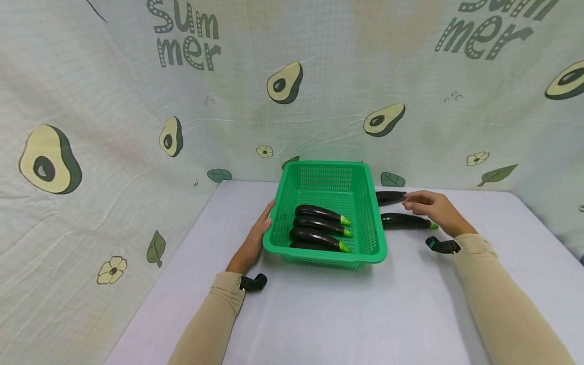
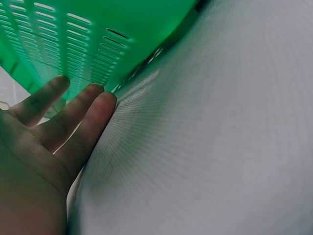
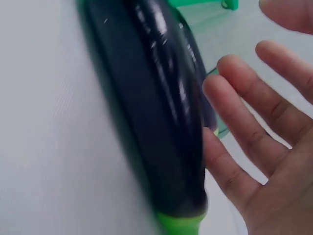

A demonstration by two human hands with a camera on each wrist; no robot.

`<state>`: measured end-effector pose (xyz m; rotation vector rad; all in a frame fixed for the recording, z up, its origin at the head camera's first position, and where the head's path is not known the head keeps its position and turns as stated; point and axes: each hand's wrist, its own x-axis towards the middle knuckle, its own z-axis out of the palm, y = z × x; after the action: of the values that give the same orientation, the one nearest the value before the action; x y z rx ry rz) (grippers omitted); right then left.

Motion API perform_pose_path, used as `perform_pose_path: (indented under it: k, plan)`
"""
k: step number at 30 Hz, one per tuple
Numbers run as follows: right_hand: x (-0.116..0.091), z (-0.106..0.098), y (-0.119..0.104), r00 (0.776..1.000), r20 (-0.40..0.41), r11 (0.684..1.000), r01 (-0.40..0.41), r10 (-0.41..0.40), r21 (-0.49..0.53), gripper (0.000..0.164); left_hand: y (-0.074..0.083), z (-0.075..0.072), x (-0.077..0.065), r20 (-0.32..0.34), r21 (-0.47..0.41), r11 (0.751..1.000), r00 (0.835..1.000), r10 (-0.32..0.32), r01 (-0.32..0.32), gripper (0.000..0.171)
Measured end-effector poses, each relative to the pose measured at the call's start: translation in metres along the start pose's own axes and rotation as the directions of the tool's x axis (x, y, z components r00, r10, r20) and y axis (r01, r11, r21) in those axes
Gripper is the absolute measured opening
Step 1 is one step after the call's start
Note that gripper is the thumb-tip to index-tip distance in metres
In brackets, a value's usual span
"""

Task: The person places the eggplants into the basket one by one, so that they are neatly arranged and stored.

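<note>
A green plastic basket (image 1: pixel 319 256) with slotted walls stands on the table, and several dark eggplants (image 1: pixel 318 224) with green stems lie side by side in it. My left hand (image 1: pixel 253 241) is at the basket's left side; in the left wrist view its extended fingers (image 2: pixel 88 122) reach the slotted wall low down. To the basket's right lie two more eggplants, a nearer one (image 1: pixel 403 221) and a farther one (image 1: pixel 389 198) partly hidden by the basket. Beside these is my right hand (image 1: pixel 431 208), fingers spread and loosely bent, holding nothing.
A white cloth covers the table (image 1: pixel 310 314). Behind it hangs a pale curtain (image 1: pixel 237 116) printed with avocados, leaves and lettering. Each wrist wears a small black camera (image 1: pixel 253 283).
</note>
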<state>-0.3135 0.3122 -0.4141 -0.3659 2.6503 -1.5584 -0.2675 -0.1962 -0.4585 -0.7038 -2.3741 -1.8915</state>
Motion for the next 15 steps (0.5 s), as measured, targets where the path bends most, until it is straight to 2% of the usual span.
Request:
perform_pose_path:
  k: [5, 12, 15]
  plan:
    - [-0.003, -0.002, 0.007, 1.000, -0.005, 1.000, 0.003, -0.003, -0.026, 0.051, 0.001, 0.000, 0.000, -0.007, -0.007, 1.000, 1.000, -0.001, 0.001, 0.055]
    - [-0.007, -0.003, 0.012, 0.999, 0.018, 0.988, -0.041, 0.045, -0.150, 0.053, 0.001, 0.000, -0.001, -0.003, -0.009, 1.000, 1.000, -0.008, 0.008, 0.056]
    - [-0.007, -0.004, 0.014, 0.998, 0.021, 0.984, -0.047, 0.052, -0.172, 0.052, 0.001, 0.000, 0.000, -0.004, -0.005, 1.000, 1.000, -0.009, 0.009, 0.055]
